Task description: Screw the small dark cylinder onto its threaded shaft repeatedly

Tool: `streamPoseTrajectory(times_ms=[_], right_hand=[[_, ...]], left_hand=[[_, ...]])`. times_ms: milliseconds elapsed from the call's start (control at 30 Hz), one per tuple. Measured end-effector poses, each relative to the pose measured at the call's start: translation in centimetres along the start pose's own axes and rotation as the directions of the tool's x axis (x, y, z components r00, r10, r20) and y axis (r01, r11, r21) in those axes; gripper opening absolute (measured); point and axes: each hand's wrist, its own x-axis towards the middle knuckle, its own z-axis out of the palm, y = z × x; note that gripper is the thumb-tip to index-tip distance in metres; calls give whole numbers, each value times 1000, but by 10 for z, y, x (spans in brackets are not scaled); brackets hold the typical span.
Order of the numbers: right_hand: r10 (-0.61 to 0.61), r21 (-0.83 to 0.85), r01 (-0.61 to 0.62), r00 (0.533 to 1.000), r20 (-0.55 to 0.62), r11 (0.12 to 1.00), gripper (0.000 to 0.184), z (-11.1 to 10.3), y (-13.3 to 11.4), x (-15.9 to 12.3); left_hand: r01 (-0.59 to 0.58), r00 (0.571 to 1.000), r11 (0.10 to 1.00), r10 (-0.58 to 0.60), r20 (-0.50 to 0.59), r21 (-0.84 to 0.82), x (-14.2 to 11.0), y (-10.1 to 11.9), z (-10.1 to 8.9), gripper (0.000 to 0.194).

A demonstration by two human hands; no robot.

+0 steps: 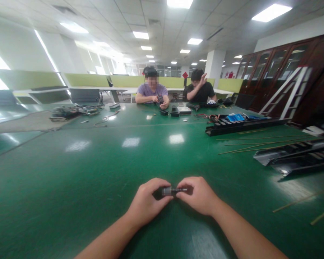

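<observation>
Close to the table's near side, both hands grip one small dark cylindrical part [166, 191], which lies level between them. My left hand [147, 199] pinches its thicker, greyish end between thumb and fingers. At the thinner, rod-like end, the thumb and fingertips of my right hand [201, 197] are closed on it. The exact kind of part is too small and blurred to make out. Beneath the hands is the glossy green table top [110, 172].
Across the table sit a person in purple [152, 91] handling a dark device and a person in black [201, 90]. Long black channels [240, 124] and thin rods [259, 145] lie at right. A cable pile [70, 112] is far left; a ladder [292, 91] stands right.
</observation>
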Motion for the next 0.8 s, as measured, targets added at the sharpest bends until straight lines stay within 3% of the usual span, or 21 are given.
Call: streamPoseTrajectory(times_ms=[800], right_hand=[[18, 15, -18, 1000, -20, 1000, 9, -6, 7, 0]], left_hand=[[33, 999, 999, -32, -28, 33, 1, -3, -2, 23]])
